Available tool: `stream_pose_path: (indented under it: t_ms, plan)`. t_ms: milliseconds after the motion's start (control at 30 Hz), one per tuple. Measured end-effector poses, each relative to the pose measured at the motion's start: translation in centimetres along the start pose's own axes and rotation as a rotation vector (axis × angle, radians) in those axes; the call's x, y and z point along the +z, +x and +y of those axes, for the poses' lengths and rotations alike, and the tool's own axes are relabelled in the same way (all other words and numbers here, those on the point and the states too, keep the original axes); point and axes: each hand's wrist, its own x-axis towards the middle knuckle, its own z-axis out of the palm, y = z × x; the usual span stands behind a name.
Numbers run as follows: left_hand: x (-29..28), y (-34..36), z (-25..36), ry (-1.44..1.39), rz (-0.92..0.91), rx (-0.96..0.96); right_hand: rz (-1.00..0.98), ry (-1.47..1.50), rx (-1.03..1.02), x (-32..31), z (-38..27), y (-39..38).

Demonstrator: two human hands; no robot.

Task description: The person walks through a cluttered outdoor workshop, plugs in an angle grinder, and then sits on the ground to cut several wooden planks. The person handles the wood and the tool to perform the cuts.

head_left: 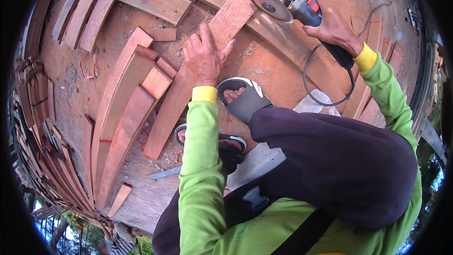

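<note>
My left hand [204, 59] grips a long reddish-brown wooden plank [231, 21] from above, the thumb at its right edge and the fingers on its top. This plank slants from the lower left up to the top of the view. My right hand [336, 30] is closed around the body of an angle grinder [302, 7] with a red switch and a black cord. The grinder's round disc [269, 7] stands tilted at the plank's right edge, beyond my left hand. Whether the disc touches the wood, I cannot tell.
Beneath the plank lies another weathered board [288, 42]. Several curved wood pieces [125, 137] rest on the dirt at left, with more boards [155, 0] at the far left. My sandalled foot [243, 97] is close to the plank. The looped cord [306, 78] hangs at right.
</note>
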Motion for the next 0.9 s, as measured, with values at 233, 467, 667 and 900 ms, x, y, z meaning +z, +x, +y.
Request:
stream_pose_path:
  t_ms: [233, 467, 667, 900]
  plan:
    - [0.09, -0.11, -0.18, 0.002, 0.02, 0.012, -0.002, 0.013, -0.003, 0.09, -0.26, -0.04]
    - [-0.02, -0.06, -0.15, -0.007, 0.021, 0.009, 0.017, -0.017, -0.004, 0.35, 0.18, -0.12]
    - [0.07, -0.07, -0.17, 0.001, 0.019, 0.013, 0.004, -0.013, 0.005, 0.44, 0.28, -0.12]
    - [0.01, -0.03, -0.04, -0.004, 0.008, 0.006, 0.005, -0.037, -0.001, 0.66, 0.53, -0.11]
